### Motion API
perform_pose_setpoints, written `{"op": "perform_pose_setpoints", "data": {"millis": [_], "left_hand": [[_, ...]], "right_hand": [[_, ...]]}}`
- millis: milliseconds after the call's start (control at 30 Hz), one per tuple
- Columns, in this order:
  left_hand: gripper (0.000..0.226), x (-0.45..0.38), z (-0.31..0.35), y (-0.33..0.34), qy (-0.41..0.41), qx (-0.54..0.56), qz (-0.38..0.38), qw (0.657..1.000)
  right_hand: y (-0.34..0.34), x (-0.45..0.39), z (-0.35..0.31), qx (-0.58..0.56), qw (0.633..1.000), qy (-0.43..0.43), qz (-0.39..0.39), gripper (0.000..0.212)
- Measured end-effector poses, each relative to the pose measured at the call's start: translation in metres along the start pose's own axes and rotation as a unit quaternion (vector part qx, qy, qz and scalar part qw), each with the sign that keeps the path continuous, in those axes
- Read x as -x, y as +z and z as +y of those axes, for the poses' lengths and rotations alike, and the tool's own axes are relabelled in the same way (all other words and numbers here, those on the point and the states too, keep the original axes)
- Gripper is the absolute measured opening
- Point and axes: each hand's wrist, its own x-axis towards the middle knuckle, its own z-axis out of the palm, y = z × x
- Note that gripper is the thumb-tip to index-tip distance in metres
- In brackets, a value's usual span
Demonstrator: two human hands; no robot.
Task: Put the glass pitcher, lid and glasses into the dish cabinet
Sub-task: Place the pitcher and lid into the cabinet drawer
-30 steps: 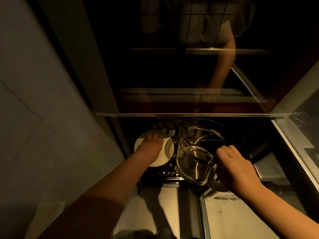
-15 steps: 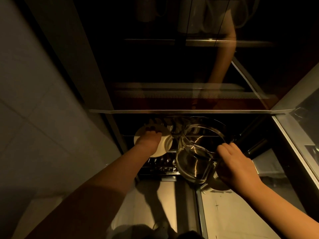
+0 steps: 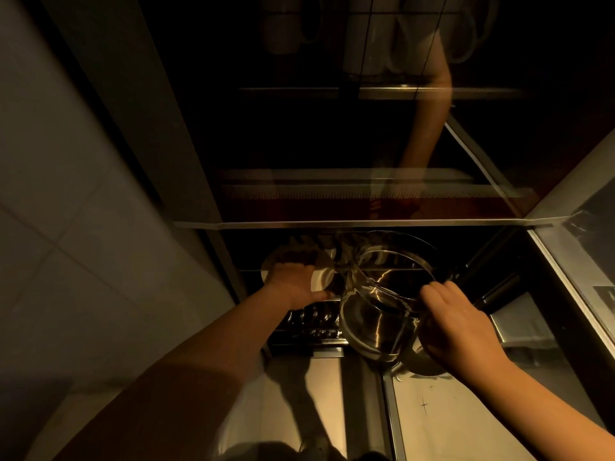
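The clear glass pitcher (image 3: pixel 379 311) hangs tilted at the front of the open lower compartment of the dish cabinet (image 3: pixel 349 223), mouth pointing inward. My right hand (image 3: pixel 462 324) is shut on its handle side. My left hand (image 3: pixel 294 282) reaches into the compartment and grips a round white lid or plate (image 3: pixel 321 277) that stands among the rack's wires. Fingertips of the left hand are hidden in the dark behind that disc. No drinking glasses can be made out in the dim light.
A dark glossy glass door (image 3: pixel 332 128) above the opening mirrors my arm and some mugs. A metal dish rack (image 3: pixel 312 322) fills the compartment floor. A dark cylinder (image 3: pixel 492 291) lies at right. A steel counter (image 3: pixel 466 410) runs below, a tiled wall (image 3: pixel 83 227) at left.
My left hand has pushed the white disc a little deeper into the rack. The pitcher has moved slightly forward toward the opening, still in my right hand.
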Motion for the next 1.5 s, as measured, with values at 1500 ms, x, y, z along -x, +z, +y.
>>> {"op": "perform_pose_setpoints", "data": {"millis": [1500], "left_hand": [[0.078, 0.047, 0.010, 0.072, 0.012, -0.032, 0.170, 0.985]], "right_hand": [[0.008, 0.008, 0.002, 0.003, 1.000, -0.016, 0.007, 0.064]]}}
